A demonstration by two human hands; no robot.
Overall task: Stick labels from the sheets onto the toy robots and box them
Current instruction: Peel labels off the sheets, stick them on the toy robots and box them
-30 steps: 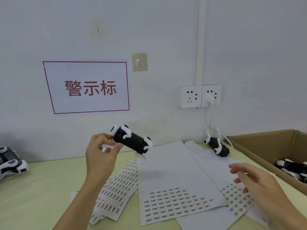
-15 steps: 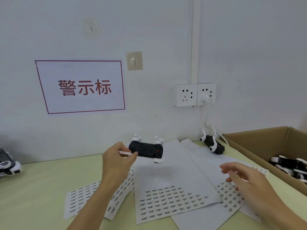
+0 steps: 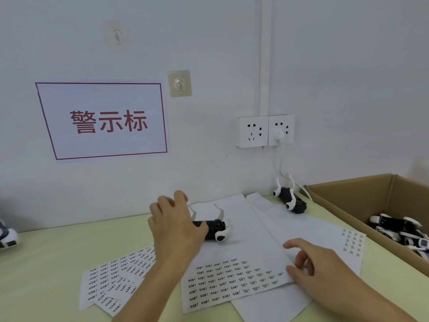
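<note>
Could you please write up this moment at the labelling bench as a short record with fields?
left hand: fingers round the toy robot, which lies belly-up on the middle label sheet
right hand: fingers curled at that sheet's right edge; no label visibly pinched
second robot: on its back near the wall
cardboard box: holds robots
other sheets: left sheets, right sheet

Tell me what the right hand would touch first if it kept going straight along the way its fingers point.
The right hand points left and slightly down, just over the label sheet. It would probably meet that sheet's printed labels first; if it stayed above the paper, next comes the left forearm. Its height is hard to judge.
</note>
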